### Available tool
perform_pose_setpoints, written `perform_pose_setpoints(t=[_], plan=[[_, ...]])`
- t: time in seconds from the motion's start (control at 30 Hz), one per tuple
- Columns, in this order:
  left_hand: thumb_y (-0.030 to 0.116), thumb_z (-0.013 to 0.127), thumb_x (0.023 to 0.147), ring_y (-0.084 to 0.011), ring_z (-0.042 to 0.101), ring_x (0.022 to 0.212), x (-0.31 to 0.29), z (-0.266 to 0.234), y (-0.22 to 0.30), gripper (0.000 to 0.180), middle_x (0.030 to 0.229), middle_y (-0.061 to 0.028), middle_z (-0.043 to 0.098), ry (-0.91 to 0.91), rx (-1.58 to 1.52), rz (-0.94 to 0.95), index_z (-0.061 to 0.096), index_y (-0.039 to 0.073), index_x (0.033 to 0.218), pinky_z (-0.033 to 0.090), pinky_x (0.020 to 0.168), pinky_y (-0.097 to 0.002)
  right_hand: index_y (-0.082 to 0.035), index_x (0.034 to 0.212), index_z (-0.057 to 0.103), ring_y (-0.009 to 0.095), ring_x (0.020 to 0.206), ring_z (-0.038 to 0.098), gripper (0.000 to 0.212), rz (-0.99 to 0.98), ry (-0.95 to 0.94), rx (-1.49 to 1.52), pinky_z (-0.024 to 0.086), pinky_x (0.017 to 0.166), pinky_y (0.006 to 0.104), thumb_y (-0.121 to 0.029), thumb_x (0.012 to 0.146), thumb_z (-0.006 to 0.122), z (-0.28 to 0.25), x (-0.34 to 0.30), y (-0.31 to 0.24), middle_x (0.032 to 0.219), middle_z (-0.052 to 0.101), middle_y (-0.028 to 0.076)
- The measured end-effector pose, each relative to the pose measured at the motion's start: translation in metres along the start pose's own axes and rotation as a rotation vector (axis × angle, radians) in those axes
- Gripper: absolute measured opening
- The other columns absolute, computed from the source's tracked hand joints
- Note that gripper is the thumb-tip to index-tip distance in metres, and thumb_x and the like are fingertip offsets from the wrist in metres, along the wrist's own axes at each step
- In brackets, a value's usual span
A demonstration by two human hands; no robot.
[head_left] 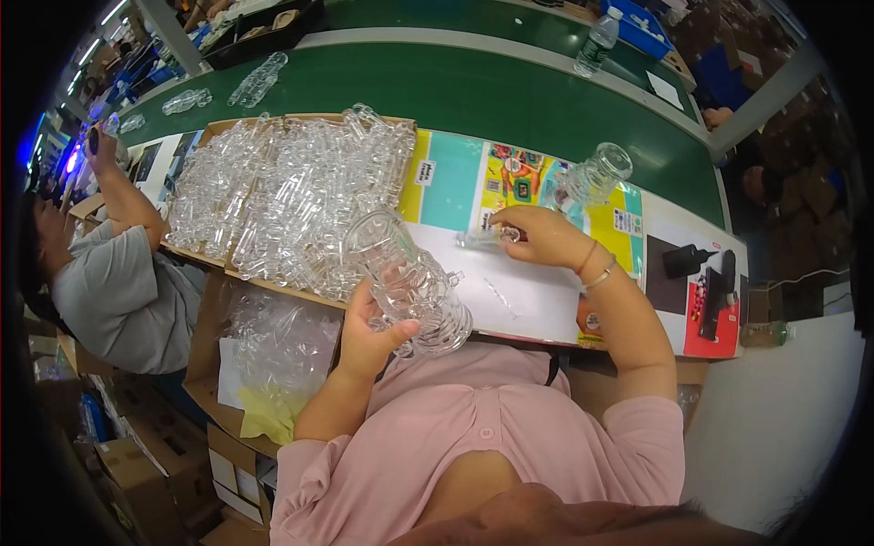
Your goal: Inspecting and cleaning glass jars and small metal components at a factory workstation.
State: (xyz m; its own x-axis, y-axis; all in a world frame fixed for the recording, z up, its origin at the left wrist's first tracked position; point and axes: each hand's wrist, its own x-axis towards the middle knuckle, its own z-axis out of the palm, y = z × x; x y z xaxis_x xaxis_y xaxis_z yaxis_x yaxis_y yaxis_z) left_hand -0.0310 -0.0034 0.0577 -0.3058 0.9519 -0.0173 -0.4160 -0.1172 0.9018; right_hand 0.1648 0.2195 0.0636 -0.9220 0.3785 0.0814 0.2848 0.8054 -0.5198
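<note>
My left hand is wrapped round a large clear vessel with a wide rim and ridged body, held tilted over the front edge of the table. To its right, my right hand has its fingers closed on a small clear tube-like piece, just above a white sheet. A thin clear strip lies on that sheet. Beyond my right hand, another clear vessel rests on its side on a colourful printed sheet.
An open cardboard box heaped with clear parts fills the left of the table. Below it stands a carton with clear plastic bags. A water bottle stands on the far green surface. Black objects lie at right. A co-worker in grey sits left.
</note>
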Motion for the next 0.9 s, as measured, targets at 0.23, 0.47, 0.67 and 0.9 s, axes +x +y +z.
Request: perform_pose_setpoints(t=[0.23, 0.47, 0.67, 0.9], plan=[[0.018, 0.078, 0.068, -0.0215, 0.05, 0.111, 0.009, 0.038, 0.008, 0.076, 0.119, -0.0139, 0.05, -0.256, 0.082, -0.056, 0.035, -0.003, 0.127, 0.04, 0.094, -0.0346, -0.004, 0.093, 0.06, 0.015, 0.07, 0.055, 0.027, 0.118, 0.053, 0.448, 0.045, 0.066, 0.026, -0.004, 0.067, 0.065, -0.02, -0.068, -0.046, 0.081, 0.057, 0.004], [0.016, 0.077, 0.068, -0.021, 0.051, 0.109, 0.003, 0.059, 0.007, 0.076, 0.119, -0.0138, 0.05, -0.386, 0.084, -0.076, 0.034, -0.004, 0.127, 0.04, 0.094, -0.0346, -0.002, 0.101, 0.057, 0.021, 0.085, 0.056, 0.025, 0.035, 0.1, 0.604, 0.045, 0.074, 0.0279, -0.005, 0.077, 0.061, -0.02, -0.097, -0.067, 0.098, 0.059, 0.009], [0.013, 0.077, 0.068, -0.0205, 0.052, 0.108, -0.002, 0.067, 0.007, 0.074, 0.118, -0.013, 0.051, -0.391, 0.094, -0.101, 0.034, -0.003, 0.127, 0.041, 0.092, -0.0341, -0.002, 0.109, 0.057, 0.019, 0.086, 0.056, 0.032, 0.026, 0.168, 0.681, 0.046, 0.071, 0.0262, -0.011, 0.079, 0.064, -0.008, -0.11, -0.061, 0.098, 0.06, 0.009], [0.015, 0.078, 0.067, -0.0209, 0.051, 0.109, 0.002, 0.064, -0.001, 0.076, 0.117, -0.013, 0.052, -0.412, 0.123, -0.1, 0.035, -0.002, 0.127, 0.039, 0.094, -0.0345, -0.001, 0.106, 0.059, 0.018, 0.078, 0.057, 0.034, 0.011, 0.18, 0.563, 0.046, 0.068, 0.0266, -0.015, 0.077, 0.067, -0.01, -0.109, -0.067, 0.093, 0.06, 0.009]])
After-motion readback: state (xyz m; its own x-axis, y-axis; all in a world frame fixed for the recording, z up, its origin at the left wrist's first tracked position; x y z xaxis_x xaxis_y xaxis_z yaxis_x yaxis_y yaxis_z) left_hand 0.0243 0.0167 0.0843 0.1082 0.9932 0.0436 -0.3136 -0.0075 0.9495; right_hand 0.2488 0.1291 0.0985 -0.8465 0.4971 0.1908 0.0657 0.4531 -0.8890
